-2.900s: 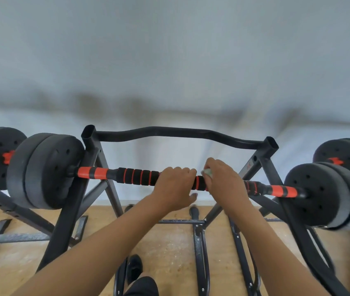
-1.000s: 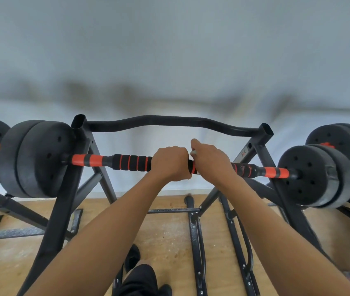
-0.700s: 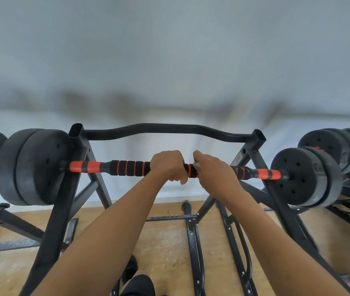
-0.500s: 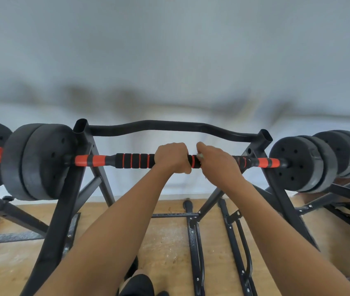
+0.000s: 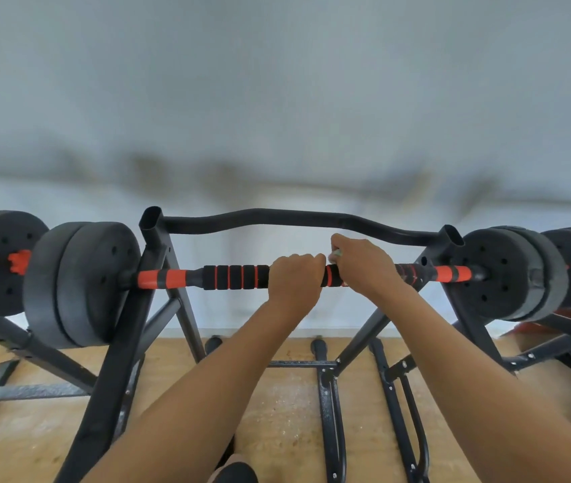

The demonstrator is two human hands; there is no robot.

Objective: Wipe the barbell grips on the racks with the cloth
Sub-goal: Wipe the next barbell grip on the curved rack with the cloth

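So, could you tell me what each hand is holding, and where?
The left hand holds the grip near mid-bar; the right hand, beside it, holds the cloth, mostly hidden, against the grip.

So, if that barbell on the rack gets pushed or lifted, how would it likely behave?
The barbell is probably heavy: thick black plates sit stacked at both ends. It could roll, since the round bar only rests across the rack, though the left hand gripping it likely steadies it. The ribbed grip looks padded and grippy, not slippery.

Ribbed foam grip (image 5: 235,277) (matt); glossy metal rack (image 5: 158,245); wooden floor (image 5: 287,413).
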